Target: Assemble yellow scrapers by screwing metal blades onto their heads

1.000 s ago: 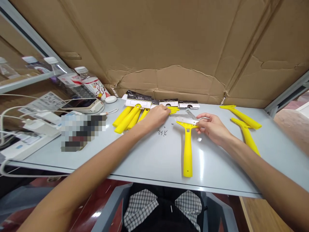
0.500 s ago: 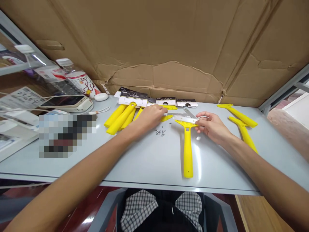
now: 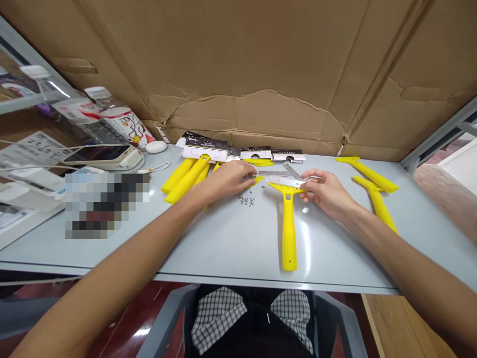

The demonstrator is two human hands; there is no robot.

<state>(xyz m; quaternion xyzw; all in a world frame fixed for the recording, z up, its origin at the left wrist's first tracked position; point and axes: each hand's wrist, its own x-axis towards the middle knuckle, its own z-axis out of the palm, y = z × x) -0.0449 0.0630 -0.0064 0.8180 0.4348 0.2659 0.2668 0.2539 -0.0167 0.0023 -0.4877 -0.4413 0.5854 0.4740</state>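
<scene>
A yellow scraper handle (image 3: 289, 228) lies upright in the view, its wide head away from me. Across that head rests a metal plate (image 3: 285, 181), whose right end is pinched in my right hand (image 3: 322, 191). Just behind the plate are flat metal strips (image 3: 292, 171), one of them slanted. My left hand (image 3: 238, 177) is at the left end of a strip, beside a yellow piece (image 3: 257, 181); its fingers are bent close together, and what they hold is too small to make out. Several small screws (image 3: 247, 201) lie in front of my left hand.
More yellow handles (image 3: 185, 177) lie at the left and two others (image 3: 376, 199) at the right. Black and white cards (image 3: 204, 149) stand along the cardboard wall (image 3: 238, 59). A phone (image 3: 99, 155), cables and plastic bottles (image 3: 124, 122) are at the far left.
My left hand has shifted slightly, its fingers now lower and nearer the strip's left end. My right hand still pinches the plate. The view has tilted a little.
</scene>
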